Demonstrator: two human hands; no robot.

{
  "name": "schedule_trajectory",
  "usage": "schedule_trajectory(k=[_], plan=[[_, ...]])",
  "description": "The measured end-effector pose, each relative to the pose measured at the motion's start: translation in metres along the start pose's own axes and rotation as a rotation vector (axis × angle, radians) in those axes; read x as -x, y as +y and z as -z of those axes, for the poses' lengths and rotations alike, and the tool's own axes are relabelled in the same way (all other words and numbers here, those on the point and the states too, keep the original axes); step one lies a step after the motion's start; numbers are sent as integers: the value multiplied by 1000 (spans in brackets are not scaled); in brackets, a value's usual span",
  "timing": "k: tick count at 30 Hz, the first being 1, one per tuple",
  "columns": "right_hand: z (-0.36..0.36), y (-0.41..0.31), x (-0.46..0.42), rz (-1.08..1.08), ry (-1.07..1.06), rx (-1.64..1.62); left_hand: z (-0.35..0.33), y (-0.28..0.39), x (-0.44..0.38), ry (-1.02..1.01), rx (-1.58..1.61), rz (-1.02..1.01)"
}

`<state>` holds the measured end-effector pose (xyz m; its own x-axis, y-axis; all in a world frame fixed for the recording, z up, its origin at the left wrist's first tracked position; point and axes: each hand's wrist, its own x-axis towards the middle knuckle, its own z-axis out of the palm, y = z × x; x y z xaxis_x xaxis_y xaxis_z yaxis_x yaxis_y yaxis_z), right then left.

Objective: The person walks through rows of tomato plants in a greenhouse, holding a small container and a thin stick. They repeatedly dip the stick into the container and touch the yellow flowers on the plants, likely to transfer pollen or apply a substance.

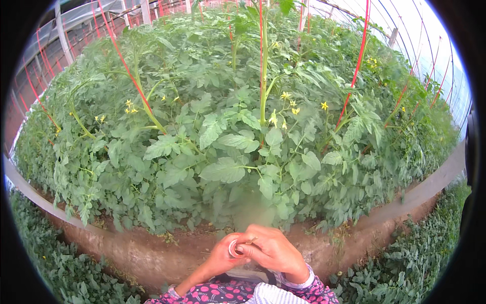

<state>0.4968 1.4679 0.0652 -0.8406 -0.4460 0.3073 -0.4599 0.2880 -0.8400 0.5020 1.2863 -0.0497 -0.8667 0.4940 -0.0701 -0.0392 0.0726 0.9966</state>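
Note:
At the bottom middle, my two hands meet in front of my body. My left hand (224,255) is closed around a small round container (233,249) with a pale rim and a reddish inside. My right hand (274,249) presses against it, the thumb over the container's mouth. A small thin brownish thing (251,241) shows between the right hand's fingers; what it is cannot be told. Beyond the hands stand leafy tomato plants (224,171) with yellow flowers (285,95) on a thick green stem (264,76), beside a red string (261,45).
More red strings (357,68) rise among the plants. A bare soil path (182,247) runs across below them, with a pale curved band (421,195) along the bed's edge. Lower plants (76,273) grow at both bottom corners. Greenhouse posts (62,32) stand at the back left.

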Motion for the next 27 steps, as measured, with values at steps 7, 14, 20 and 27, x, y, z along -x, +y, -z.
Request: schedule_trajectory(k=[7, 14, 20, 27], plan=[[120, 31, 71, -130, 87, -250, -75, -1, -65, -220, -236, -54], [191, 53, 96, -14, 341, -557, -118, 29, -109, -63, -366, -196], [212, 67, 98, 47, 589, -687, -117, 52, -136, -8, -393, -236], [210, 84, 79, 16, 956, -669, -109, 68, -162, 67, -150, -274]])
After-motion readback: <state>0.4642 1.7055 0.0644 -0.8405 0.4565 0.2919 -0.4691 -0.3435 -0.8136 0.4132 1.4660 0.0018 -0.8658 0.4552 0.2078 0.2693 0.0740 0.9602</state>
